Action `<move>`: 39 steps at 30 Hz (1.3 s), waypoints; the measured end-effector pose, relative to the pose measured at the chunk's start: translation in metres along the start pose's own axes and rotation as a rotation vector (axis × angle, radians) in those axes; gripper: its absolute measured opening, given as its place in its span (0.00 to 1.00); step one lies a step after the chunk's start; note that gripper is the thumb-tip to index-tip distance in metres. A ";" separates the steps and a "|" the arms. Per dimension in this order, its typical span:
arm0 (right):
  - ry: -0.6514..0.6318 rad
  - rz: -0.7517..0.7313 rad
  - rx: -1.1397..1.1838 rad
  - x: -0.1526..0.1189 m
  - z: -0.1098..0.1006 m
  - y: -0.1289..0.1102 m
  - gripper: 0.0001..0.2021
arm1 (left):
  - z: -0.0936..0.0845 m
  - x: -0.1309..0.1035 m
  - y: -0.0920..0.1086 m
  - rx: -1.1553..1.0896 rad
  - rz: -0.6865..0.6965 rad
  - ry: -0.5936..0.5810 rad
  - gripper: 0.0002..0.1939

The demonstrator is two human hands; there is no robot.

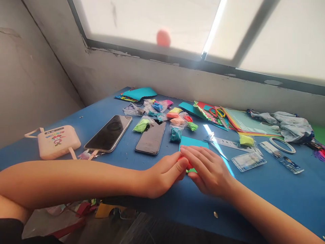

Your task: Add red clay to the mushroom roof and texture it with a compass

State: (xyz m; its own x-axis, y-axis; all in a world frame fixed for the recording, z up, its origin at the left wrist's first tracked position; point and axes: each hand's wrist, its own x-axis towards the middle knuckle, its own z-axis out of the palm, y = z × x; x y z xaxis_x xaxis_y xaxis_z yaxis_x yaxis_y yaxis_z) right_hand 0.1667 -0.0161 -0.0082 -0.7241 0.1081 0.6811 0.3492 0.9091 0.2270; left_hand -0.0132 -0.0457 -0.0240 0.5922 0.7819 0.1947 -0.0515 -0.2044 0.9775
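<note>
Red lump (189, 165) btwn your L hand (166, 174) + R hand (212, 171).
Both cupped together round it, prob so it couldn't slip.

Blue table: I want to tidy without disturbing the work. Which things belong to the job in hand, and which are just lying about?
In the job, judging by nearness:
red lump, between left hand and right hand
turquoise sheet, partly behind them
bagged coloured lumps, probably supplies

Apparently just lying about:
phone in clear case
second phone
pink strapped case
white ring
</note>
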 end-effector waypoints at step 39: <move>0.054 0.955 0.281 -0.015 0.005 0.062 0.19 | -0.017 0.007 -0.013 1.400 0.370 -0.042 0.19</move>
State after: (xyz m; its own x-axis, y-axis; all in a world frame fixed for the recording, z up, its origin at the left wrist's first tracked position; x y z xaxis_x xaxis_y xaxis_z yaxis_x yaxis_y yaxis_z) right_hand 0.1962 0.0409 -0.0073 -0.1824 0.8318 0.5243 0.6126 0.5132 -0.6012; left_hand -0.0219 -0.0280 -0.0338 0.7437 0.5450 0.3871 0.5948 -0.8038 -0.0110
